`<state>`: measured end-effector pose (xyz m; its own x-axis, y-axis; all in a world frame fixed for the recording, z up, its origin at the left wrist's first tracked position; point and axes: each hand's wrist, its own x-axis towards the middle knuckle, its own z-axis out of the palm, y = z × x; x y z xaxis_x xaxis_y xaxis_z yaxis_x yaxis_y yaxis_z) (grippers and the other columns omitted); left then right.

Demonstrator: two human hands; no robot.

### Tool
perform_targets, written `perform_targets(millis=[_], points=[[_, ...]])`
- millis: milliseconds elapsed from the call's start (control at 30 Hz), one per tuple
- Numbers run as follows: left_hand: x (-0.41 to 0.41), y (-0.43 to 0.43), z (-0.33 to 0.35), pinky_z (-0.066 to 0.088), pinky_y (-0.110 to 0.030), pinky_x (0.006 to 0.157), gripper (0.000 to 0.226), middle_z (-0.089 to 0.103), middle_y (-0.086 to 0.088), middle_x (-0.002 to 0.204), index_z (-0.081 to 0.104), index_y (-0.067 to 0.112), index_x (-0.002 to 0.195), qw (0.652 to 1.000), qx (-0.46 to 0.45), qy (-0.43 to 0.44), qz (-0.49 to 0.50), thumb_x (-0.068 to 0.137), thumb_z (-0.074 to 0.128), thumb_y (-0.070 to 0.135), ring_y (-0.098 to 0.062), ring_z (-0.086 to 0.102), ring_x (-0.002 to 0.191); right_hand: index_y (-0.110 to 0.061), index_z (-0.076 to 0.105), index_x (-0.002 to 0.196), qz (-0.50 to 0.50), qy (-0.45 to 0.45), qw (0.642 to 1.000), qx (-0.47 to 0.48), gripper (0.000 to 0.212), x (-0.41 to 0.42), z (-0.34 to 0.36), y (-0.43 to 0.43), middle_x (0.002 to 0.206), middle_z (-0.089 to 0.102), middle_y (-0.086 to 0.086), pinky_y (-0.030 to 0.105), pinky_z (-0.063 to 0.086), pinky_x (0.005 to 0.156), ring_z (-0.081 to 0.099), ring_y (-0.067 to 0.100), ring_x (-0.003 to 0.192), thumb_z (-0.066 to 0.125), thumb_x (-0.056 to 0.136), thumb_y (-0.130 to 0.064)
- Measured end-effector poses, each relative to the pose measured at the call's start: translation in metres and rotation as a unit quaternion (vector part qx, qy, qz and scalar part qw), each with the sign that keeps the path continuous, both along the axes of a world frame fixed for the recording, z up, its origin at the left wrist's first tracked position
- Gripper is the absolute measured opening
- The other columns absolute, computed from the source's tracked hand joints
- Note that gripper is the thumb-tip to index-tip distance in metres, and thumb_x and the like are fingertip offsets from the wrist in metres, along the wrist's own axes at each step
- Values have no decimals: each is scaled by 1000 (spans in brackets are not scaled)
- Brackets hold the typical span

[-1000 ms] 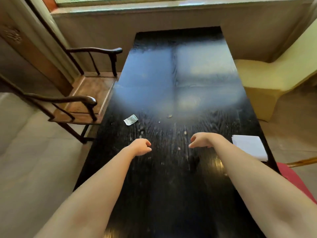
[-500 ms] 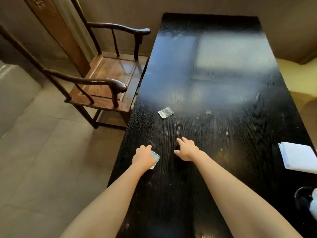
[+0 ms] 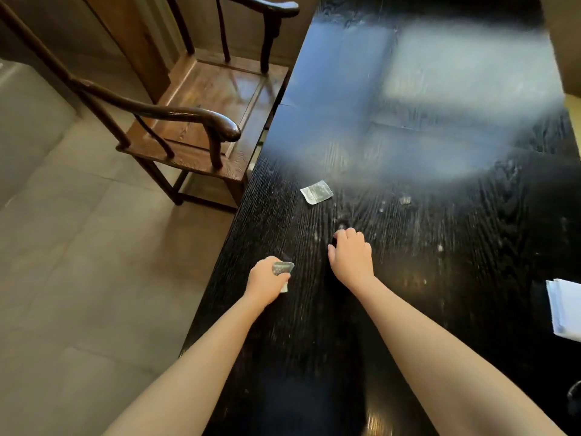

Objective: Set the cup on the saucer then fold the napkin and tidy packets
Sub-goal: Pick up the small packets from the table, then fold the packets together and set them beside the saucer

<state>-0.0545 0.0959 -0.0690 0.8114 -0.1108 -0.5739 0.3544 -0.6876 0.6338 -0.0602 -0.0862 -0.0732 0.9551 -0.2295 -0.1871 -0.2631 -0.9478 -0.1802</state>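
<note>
My left hand (image 3: 265,283) grips a small clear packet (image 3: 282,268) near the left edge of the black table (image 3: 440,278); the packet sticks out above and below my fingers. My right hand (image 3: 350,258) lies on the table a little to the right, its fingers curled down on the wood with nothing visible in them. A second clear packet (image 3: 316,191) lies flat farther up the table. A folded white napkin (image 3: 564,309) sits at the right edge, partly cut off. A dark rounded object (image 3: 573,396) shows at the lower right edge; I cannot tell what it is.
A wooden armchair (image 3: 201,114) stands close against the table's left side, its armrest near the table edge. Small crumbs (image 3: 405,200) dot the wood beyond my right hand. Tiled floor (image 3: 78,262) lies to the left. Window glare covers the far half of the table.
The view has swung left and down. My left hand has picked up the packet by the left edge and lifted it. My right hand's fingers have curled down onto the table.
</note>
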Motion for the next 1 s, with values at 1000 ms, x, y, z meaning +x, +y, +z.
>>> perform_targets(millis=[1000], points=[[25,0,40,51,-39,91,36,65,-14,110,60,8,114,845,-429,270,172,99,38,32,-24,63,103,-17,62,103,135,45,918,369,24,28,45,17,95,63,-1,21,44,71,55,8,80,67,80,-10]])
